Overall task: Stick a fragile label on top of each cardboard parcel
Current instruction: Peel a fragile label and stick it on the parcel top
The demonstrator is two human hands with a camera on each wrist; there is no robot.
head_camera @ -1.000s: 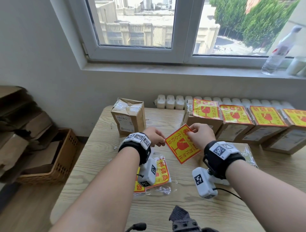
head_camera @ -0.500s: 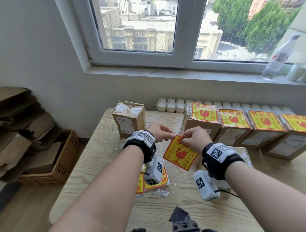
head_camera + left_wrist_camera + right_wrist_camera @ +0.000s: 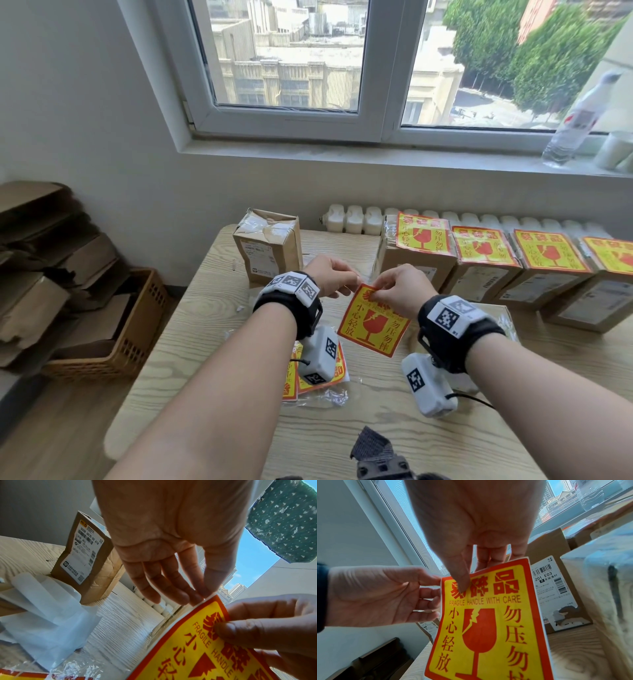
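Observation:
A yellow and red fragile label (image 3: 373,325) hangs in the air above the table's middle. My right hand (image 3: 380,291) pinches its top edge, with the thumb on the printed face (image 3: 462,582). The left hand (image 3: 354,284) pinches the label's top left corner (image 3: 208,596). One unlabelled cardboard parcel (image 3: 267,245) stands upright at the table's far left, beyond my left hand. A row of several parcels (image 3: 414,270) at the far right carries labels (image 3: 423,234) on top.
A clear bag of more labels (image 3: 322,380) lies on the wooden table (image 3: 212,329) under my left wrist. White backing paper (image 3: 42,601) lies near the unlabelled parcel. A wicker basket (image 3: 137,329) with flattened cardboard stands on the floor to the left. A radiator (image 3: 352,219) lines the wall.
Both hands kept hold of the label. It swung from a diamond tilt to hanging more downward, and the two hands drew closer together at its top.

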